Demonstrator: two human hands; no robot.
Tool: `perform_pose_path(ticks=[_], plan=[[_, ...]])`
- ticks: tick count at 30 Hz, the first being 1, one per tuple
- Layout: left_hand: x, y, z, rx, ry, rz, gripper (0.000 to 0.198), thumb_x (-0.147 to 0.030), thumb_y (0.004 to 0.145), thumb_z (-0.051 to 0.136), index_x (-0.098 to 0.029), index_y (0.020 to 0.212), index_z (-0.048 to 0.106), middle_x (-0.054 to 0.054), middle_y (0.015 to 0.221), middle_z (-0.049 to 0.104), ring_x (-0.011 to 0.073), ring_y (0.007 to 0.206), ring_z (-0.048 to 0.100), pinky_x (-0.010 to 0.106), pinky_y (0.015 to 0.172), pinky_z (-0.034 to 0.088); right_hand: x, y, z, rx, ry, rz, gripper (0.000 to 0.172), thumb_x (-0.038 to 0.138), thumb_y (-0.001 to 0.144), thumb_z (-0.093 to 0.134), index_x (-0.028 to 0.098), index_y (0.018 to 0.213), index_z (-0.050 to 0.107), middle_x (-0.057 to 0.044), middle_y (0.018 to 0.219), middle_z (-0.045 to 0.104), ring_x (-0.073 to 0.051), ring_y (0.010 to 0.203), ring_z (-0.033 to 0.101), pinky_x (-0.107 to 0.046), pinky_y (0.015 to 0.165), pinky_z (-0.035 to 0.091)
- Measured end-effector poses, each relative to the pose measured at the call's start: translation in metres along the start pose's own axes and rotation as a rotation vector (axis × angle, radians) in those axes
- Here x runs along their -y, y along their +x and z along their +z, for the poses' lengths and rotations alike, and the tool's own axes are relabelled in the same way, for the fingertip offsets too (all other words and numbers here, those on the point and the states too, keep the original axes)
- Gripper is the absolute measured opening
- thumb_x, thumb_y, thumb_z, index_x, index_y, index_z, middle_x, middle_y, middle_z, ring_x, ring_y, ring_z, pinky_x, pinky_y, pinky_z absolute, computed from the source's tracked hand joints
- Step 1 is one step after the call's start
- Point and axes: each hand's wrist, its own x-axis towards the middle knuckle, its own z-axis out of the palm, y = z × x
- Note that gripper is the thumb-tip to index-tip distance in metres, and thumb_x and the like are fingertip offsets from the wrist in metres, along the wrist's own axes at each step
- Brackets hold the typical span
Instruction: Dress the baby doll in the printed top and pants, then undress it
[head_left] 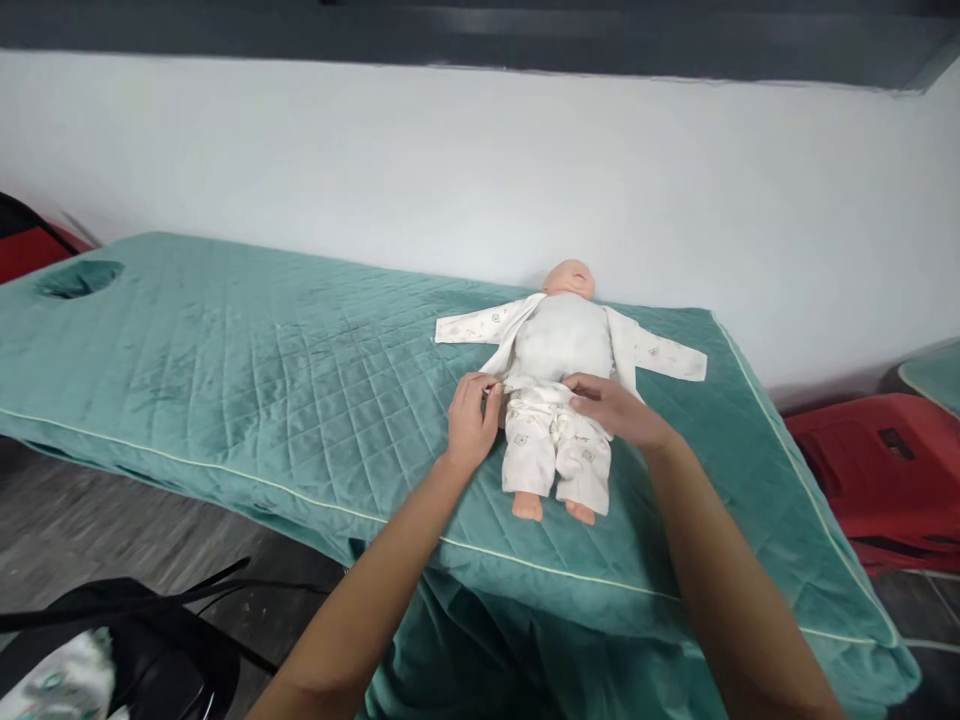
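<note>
A baby doll lies on its back on the green quilted bed cover, its feet toward me. It wears a white patterned jacket, spread wide open with the sleeves out to the sides, over a white padded torso. White patterned pants cover its legs, and the bare feet stick out below. My left hand is closed at the left side of the pants' waistband. On the other side, my right hand pinches the waistband between thumb and fingers. Some fingertips are hidden in the cloth.
A white wall runs behind the bed. The bed cover has a face hole at its far left. A red case stands beyond the right edge. At lower left are a black chair or bag and a patterned cloth.
</note>
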Motion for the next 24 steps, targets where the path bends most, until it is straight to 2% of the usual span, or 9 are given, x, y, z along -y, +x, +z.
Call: perform_pose_path(ticks=[3,6,9,11,15,18,20,22,24], plan=[[0.001,0.024,0.007,-0.034,-0.038,0.013,0.019,-0.032,0.100,0.045,-0.020,0.099,0.060,0.008,0.101,0.065,0.0182,0.098,0.060,0.032,0.089,0.048,-0.003,0.011,-0.008,0.014,0.071,-0.026,0.038,0.055,0.092,0.058,0.018,0.081,0.061,0.001,0.079,0.056,-0.014,0.072,0.048,-0.027,0.066,0.038],[0.004,0.056,0.018,-0.062,-0.036,0.028,0.016,-0.029,0.098,0.049,-0.021,0.102,0.062,0.009,0.106,0.066,0.0199,0.105,0.060,0.034,0.092,0.048,-0.015,0.017,-0.006,-0.016,0.125,0.008,0.037,0.054,0.089,0.063,0.018,0.080,0.064,0.000,0.080,0.059,-0.014,0.072,0.049,-0.026,0.065,0.038],[0.017,0.081,0.028,-0.083,0.001,-0.060,0.018,-0.026,0.093,0.056,-0.021,0.109,0.063,0.010,0.116,0.065,0.0223,0.117,0.057,0.036,0.095,0.047,-0.025,0.016,-0.004,-0.054,0.205,0.033,0.034,0.053,0.084,0.070,0.019,0.082,0.068,-0.001,0.080,0.063,-0.015,0.073,0.053,-0.026,0.065,0.039],[0.029,0.088,0.032,-0.028,-0.023,-0.185,0.021,-0.028,0.089,0.060,-0.020,0.109,0.064,0.010,0.116,0.066,0.0226,0.112,0.059,0.035,0.094,0.048,-0.027,0.014,-0.005,-0.055,0.272,0.042,0.032,0.050,0.080,0.075,0.019,0.084,0.070,-0.002,0.081,0.065,-0.015,0.073,0.055,-0.027,0.066,0.041],[0.051,0.088,0.032,0.163,-0.077,-0.407,0.023,-0.038,0.091,0.055,-0.020,0.093,0.069,0.006,0.094,0.072,0.0213,0.089,0.064,0.034,0.086,0.047,-0.028,0.014,-0.008,-0.053,0.321,0.075,0.032,0.050,0.076,0.078,0.020,0.084,0.073,-0.003,0.081,0.067,-0.016,0.072,0.057,-0.027,0.066,0.043],[0.057,0.091,0.029,0.194,-0.225,-0.472,0.034,-0.042,0.094,0.047,-0.020,0.087,0.071,0.005,0.095,0.073,0.0214,0.093,0.064,0.033,0.086,0.046,-0.029,0.016,-0.009,-0.051,0.322,0.098,0.030,0.049,0.077,0.078,0.020,0.083,0.073,-0.002,0.077,0.065,-0.014,0.068,0.055,-0.026,0.062,0.041],[0.057,0.095,0.027,0.228,-0.395,-0.541,0.031,-0.042,0.091,0.051,-0.019,0.092,0.072,0.005,0.101,0.074,0.0206,0.094,0.064,0.031,0.084,0.048,-0.030,0.017,-0.008,-0.054,0.339,0.110,0.030,0.048,0.078,0.078,0.020,0.083,0.072,-0.001,0.075,0.064,-0.013,0.066,0.053,-0.025,0.060,0.039],[0.054,0.097,0.027,0.311,-0.568,-0.641,0.026,-0.037,0.084,0.062,-0.020,0.102,0.071,0.005,0.102,0.073,0.0192,0.088,0.064,0.029,0.077,0.049,-0.030,0.017,-0.008,-0.064,0.350,0.117,0.030,0.048,0.078,0.078,0.020,0.084,0.072,-0.001,0.074,0.063,-0.013,0.065,0.052,-0.025,0.059,0.039],[0.051,0.097,0.028,0.419,-0.720,-0.708,0.037,-0.028,0.076,0.069,-0.021,0.112,0.067,0.004,0.102,0.073,0.0173,0.083,0.065,0.028,0.072,0.050,-0.030,0.016,-0.007,-0.080,0.347,0.111,0.029,0.047,0.078,0.078,0.020,0.084,0.072,-0.001,0.075,0.064,-0.013,0.066,0.052,-0.025,0.060,0.039]])
